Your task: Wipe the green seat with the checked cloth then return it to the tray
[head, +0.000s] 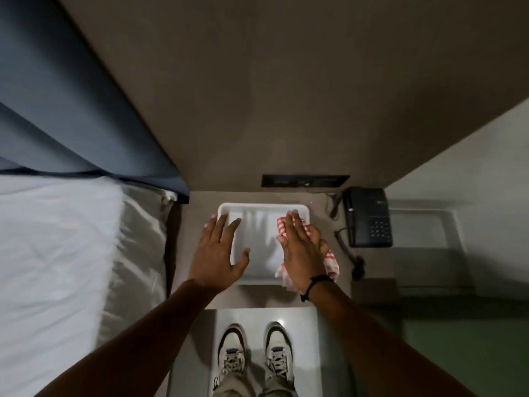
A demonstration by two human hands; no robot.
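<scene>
A white tray (259, 208) lies on the brown bedside table straight ahead. The red-and-white checked cloth (331, 260) sits bunched at the tray's right side, under my right hand (300, 250), whose palm and fingers lie over it. My left hand (219, 250) hovers over the tray's left edge with fingers spread and nothing in it. The green seat (463, 353) shows as a dark green surface at the lower right.
A black telephone (367, 217) with its cord lies right of the tray. A dark socket panel (305, 180) is set in the wall behind. A bed with white sheets (57, 267) fills the left. My shoes (254, 351) stand on the grey floor below.
</scene>
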